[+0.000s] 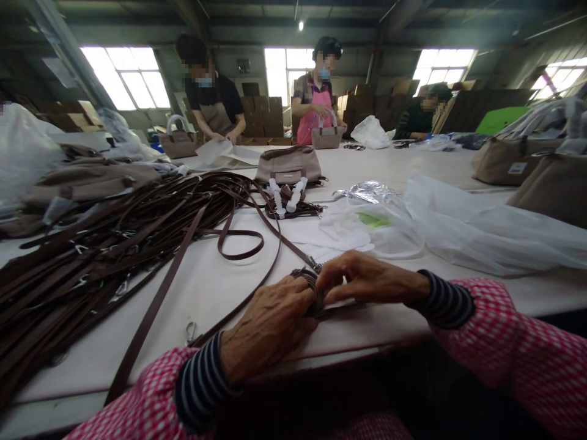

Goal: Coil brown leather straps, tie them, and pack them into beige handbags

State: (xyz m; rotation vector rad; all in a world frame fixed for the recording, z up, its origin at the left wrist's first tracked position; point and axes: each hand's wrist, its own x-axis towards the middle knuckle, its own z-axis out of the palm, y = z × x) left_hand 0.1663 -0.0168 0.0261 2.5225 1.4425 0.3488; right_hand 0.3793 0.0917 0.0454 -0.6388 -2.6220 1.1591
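A folded bundle of brown leather strap (310, 278) is gathered near the table's front edge. My left hand (275, 321) is closed around its left side, partly covering it. On the bundle's right side my right hand (362, 278) pinches with thumb and fingers. A metal fitting shows just above the bundle, by the right fingertips. To the left, a loose strap with a metal snap hook (191, 332) lies close to my left wrist. Behind the bundle, a long brown strap (241, 244) loops across the white table.
A big heap of brown straps (151, 244) covers the table's left side. Ahead stands a taupe handbag (290, 165) with wrapped handles. Clear plastic bags (486, 226) spread to the right, near more handbags (509, 160). Several co-workers (316, 104) are across the table.
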